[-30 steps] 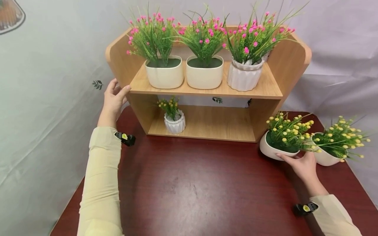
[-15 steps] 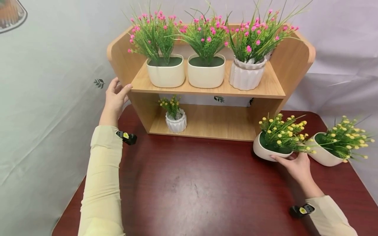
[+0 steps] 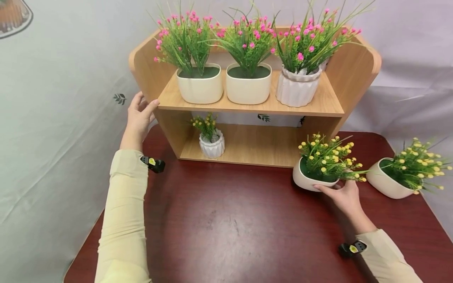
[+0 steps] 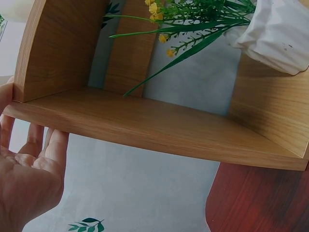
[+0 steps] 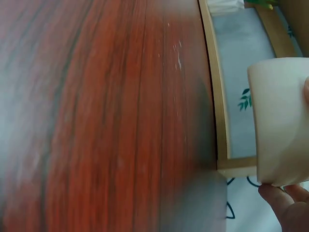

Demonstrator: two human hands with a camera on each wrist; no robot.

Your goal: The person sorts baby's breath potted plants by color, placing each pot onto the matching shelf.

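My right hand (image 3: 345,197) grips an oval cream pot of yellow artificial flowers (image 3: 311,181), thumb on its near side; some fingers are hidden behind it. The pot is just in front of the lower right corner of a two-tier wooden shelf (image 3: 247,110). In the right wrist view the cream pot (image 5: 280,121) shows at the right, fingertips against it. My left hand (image 3: 137,120) holds the shelf's left side at upper-board height. The left wrist view shows the left hand (image 4: 34,174) with thumb and fingers on either side of that panel (image 4: 145,137).
Several pink-flowered plants, including a middle cream pot (image 3: 249,89) and a ribbed white pot (image 3: 297,89), stand on the upper tier. A small white pot (image 3: 212,145) with yellow flowers sits lower left. Another cream pot (image 3: 389,184) leans at the right of the dark red table (image 3: 230,236).
My right hand has moved left with the held flower pot, away from the other cream pot and closer to the shelf's lower opening. The left hand stays on the shelf's side.
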